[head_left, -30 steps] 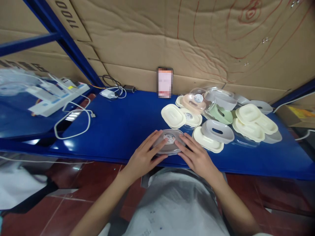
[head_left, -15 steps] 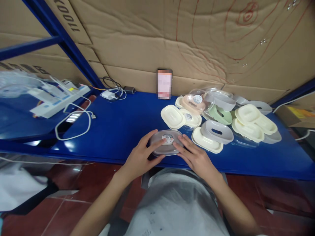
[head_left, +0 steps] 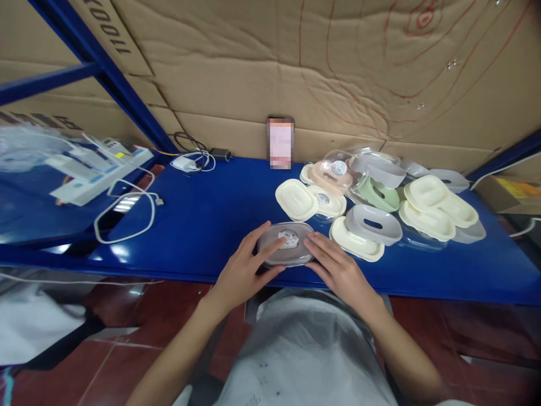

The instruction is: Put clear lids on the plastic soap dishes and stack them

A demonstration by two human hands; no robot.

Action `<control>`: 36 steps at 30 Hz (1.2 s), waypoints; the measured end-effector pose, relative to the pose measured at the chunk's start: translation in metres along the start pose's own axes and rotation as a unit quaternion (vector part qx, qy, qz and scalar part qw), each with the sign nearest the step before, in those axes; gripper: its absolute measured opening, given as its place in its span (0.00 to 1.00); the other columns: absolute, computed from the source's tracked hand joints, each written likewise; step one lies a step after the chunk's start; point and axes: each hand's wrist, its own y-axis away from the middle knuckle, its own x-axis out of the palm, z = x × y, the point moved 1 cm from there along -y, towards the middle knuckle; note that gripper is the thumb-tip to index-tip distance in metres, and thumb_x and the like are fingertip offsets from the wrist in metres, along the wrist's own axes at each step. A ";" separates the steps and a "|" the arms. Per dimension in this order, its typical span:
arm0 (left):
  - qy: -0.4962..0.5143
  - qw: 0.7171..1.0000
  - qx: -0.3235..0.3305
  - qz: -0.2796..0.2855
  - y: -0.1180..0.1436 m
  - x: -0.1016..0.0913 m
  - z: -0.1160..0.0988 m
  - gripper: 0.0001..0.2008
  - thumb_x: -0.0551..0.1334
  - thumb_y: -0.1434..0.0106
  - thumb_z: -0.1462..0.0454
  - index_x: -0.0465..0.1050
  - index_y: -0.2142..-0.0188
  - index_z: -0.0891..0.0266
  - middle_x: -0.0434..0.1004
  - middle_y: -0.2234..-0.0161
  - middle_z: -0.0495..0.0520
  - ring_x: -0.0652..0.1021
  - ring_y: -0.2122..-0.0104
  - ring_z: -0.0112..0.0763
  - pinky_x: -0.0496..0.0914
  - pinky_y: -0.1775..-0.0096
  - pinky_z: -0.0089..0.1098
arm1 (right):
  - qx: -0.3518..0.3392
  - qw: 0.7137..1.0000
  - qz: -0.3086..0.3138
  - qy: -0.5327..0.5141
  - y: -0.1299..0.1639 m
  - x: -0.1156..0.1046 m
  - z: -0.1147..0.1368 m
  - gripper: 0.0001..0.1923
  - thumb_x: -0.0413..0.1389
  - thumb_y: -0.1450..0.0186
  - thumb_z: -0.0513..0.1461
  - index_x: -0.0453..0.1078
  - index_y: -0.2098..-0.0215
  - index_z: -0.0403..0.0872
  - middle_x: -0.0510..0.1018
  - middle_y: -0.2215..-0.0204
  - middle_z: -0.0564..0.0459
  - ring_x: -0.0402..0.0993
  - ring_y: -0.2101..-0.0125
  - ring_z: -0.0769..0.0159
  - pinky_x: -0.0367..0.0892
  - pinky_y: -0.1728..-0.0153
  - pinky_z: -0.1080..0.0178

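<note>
Our left hand (head_left: pixel 244 264), its forefinger drawn back since a second ago, and right hand (head_left: pixel 339 264) cup between them a grey oval plastic box (head_left: pixel 291 255), probably light, stiff, best gripped by its ends.

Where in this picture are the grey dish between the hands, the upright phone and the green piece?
Grey dish (head_left: pixel 289 256): head view, top, just below the label.
Phone (head_left: pixel 280 144): head view, middle of the screen.
Green piece (head_left: pixel 377 201): head view, wall below its slot.
</note>
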 end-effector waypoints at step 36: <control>-0.116 0.970 0.158 0.144 -0.138 0.009 0.074 0.09 0.60 0.25 0.64 0.81 0.54 0.60 0.82 0.48 0.60 0.80 0.45 0.46 0.69 0.39 0.47 | 0.063 0.973 -0.138 0.172 0.022 -0.039 -0.032 0.20 0.60 0.25 0.37 0.74 0.36 0.51 0.80 0.40 0.43 0.77 0.40 0.48 0.70 0.39 0.44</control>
